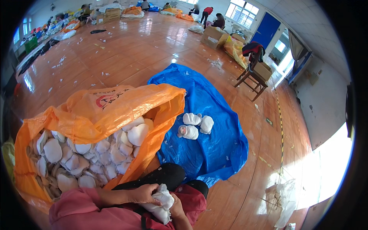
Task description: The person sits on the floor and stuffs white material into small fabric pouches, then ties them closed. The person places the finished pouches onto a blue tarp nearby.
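Close to my lap, my left hand (145, 194) and my right hand (177, 207) are both closed on a white cloth bundle (162, 204). The left fingers grip its upper left part and the right hand holds its right side. Just ahead lies a blue plastic sheet (222, 149) with three similar white bundles, one of them a wrapped bundle (207, 124) on the right. To my left, a large orange woven sack (126, 109) gapes open, and many rounded white fabric pads (82, 161) fill it.
A wooden chair (253, 73) with dark clothing over it stands at the right, near cardboard boxes (214, 37) and a yellow sack (235, 51). Clear plastic film (285, 207) lies on the tiled floor at lower right. Several people sit or stand among sacks far off.
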`<state>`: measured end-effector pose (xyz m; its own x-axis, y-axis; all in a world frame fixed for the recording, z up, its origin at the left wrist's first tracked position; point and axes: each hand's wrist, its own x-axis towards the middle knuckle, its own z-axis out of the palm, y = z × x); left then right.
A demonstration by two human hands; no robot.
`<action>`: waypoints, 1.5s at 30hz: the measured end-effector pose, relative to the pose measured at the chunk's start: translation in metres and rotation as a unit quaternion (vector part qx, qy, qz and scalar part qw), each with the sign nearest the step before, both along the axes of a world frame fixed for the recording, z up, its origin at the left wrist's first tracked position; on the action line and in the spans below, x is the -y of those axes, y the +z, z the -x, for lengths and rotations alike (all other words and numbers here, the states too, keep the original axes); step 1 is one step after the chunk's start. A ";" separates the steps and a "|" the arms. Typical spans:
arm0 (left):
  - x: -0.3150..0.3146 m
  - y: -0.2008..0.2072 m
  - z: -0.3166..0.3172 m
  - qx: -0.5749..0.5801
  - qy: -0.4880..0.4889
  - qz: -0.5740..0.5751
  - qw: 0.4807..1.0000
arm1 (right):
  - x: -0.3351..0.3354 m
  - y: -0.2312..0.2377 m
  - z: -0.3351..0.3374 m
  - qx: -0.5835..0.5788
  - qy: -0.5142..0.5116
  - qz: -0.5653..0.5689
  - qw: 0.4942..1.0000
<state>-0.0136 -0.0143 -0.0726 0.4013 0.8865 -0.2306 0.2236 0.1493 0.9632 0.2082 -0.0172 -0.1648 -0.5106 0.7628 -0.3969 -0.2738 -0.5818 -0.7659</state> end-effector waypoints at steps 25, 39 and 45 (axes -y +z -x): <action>0.017 -0.006 -0.004 -0.094 0.130 -0.323 0.933 | 0.001 0.030 0.014 0.036 0.002 -0.018 0.999; 0.006 0.022 0.001 -0.195 0.067 -0.186 0.961 | 0.003 0.024 0.031 0.187 -0.059 -0.163 0.967; -0.004 0.025 0.006 -0.216 -0.012 -0.198 0.956 | 0.000 0.036 0.028 0.249 -0.021 -0.321 0.914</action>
